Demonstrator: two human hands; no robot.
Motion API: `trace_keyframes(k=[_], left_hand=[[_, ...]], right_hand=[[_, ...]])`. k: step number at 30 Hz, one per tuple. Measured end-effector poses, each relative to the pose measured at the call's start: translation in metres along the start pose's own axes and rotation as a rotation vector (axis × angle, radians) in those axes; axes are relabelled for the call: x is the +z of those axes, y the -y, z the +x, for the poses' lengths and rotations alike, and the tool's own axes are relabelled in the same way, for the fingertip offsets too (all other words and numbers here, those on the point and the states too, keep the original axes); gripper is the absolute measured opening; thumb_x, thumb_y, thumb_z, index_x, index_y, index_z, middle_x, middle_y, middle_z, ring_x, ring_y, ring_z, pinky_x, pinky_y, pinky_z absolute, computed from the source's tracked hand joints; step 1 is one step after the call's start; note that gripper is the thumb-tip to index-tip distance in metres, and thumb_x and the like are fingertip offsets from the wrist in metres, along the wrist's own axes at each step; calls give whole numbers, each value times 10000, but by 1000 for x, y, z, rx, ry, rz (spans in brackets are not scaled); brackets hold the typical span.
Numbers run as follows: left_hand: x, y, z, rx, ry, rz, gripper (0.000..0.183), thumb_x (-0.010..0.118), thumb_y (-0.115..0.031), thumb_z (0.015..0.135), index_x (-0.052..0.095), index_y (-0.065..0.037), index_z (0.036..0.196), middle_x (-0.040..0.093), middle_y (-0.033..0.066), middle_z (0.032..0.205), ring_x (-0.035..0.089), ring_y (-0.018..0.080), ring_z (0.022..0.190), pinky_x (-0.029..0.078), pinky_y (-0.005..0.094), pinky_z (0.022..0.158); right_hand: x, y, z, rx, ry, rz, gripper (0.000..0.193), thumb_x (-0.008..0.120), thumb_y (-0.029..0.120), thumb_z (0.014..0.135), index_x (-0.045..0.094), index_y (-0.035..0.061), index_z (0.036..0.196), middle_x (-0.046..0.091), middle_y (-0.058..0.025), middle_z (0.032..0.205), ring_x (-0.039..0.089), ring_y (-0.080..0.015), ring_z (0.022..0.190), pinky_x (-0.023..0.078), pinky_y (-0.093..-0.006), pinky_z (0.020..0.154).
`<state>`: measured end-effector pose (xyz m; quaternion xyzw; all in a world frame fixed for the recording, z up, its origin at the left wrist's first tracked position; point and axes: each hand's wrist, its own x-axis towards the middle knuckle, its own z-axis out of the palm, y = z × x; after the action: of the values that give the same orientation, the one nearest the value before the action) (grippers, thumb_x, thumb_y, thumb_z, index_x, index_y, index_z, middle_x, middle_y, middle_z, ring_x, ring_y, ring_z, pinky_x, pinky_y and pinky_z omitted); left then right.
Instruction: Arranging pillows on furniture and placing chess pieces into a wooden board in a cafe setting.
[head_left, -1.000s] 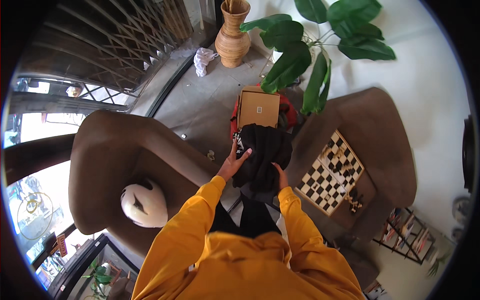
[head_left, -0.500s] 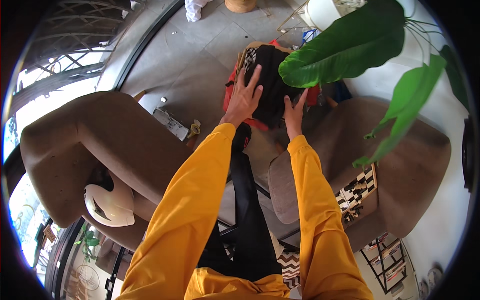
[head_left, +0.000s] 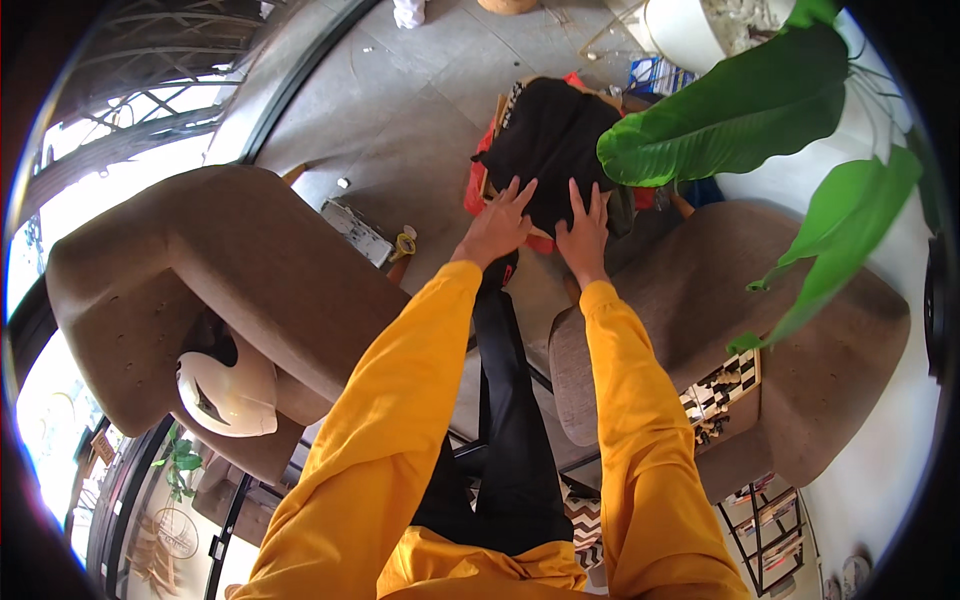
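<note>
A piece of black cloth (head_left: 548, 140) lies spread over the top of a pile in a brown, box-like container with red material (head_left: 476, 190) hanging out round its sides. My left hand (head_left: 497, 222) rests on the near left part of the cloth, its fingers stretched out and apart. Beside it, my right hand (head_left: 586, 230) touches the near right part, fingers also spread. Neither hand grips anything. A bit of black-and-white patterned fabric (head_left: 512, 103) peeks out at the cloth's far left edge. What lies beneath the cloth is hidden.
Brown armchairs stand left (head_left: 250, 260) and right (head_left: 660, 290); a white helmet (head_left: 240, 395) sits on the left one. A chess board (head_left: 738, 368) is on the right one. Large green leaves (head_left: 730, 110) overhang the pile's right side. Tape (head_left: 405, 243) lies on the floor.
Both hands have drawn back toward me to the near edge of the cloth. The black cloth now spreads wider and covers more of the patterned fabric. The view has shifted slightly.
</note>
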<state>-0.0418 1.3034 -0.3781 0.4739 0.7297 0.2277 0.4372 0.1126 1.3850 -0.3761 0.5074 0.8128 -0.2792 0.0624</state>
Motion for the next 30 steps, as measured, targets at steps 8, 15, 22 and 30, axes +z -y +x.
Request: trace_keyframes(k=[8,15,22,30], left_hand=[[-89,-55,-155,-200,-9,-788,344,510,-244,913,512,-47,1196,629,140,1016,618,249,952,482,334,830],[-203,-64,-331,-192,-116,-1173,314,449,-276,959,533,-72,1182,631,94,988,620,184,922,480,302,813],[-289,19,-535,-16,-479,-1282,264,414,-186,953,562,1,1065,634,105,926,619,193,887,476,303,800],[-308,203,-686,-521,-1407,-498,236,489,-139,904,548,-30,1105,565,110,1073,544,203,964,419,302,862]], right_hand=[[-46,55,-104,-115,57,125,651,564,65,786,350,194,1387,337,-207,1399,361,-393,1256,363,-459,990],[-72,190,-197,-178,3,424,347,520,56,854,537,48,1201,559,-131,1202,525,-281,1133,405,-345,954],[-41,385,-317,-422,-247,481,185,465,-50,838,604,0,951,637,-91,942,608,-203,909,455,-307,847],[120,531,-361,-372,474,709,394,519,269,920,489,70,1259,438,-150,1317,487,-276,1157,416,-333,960]])
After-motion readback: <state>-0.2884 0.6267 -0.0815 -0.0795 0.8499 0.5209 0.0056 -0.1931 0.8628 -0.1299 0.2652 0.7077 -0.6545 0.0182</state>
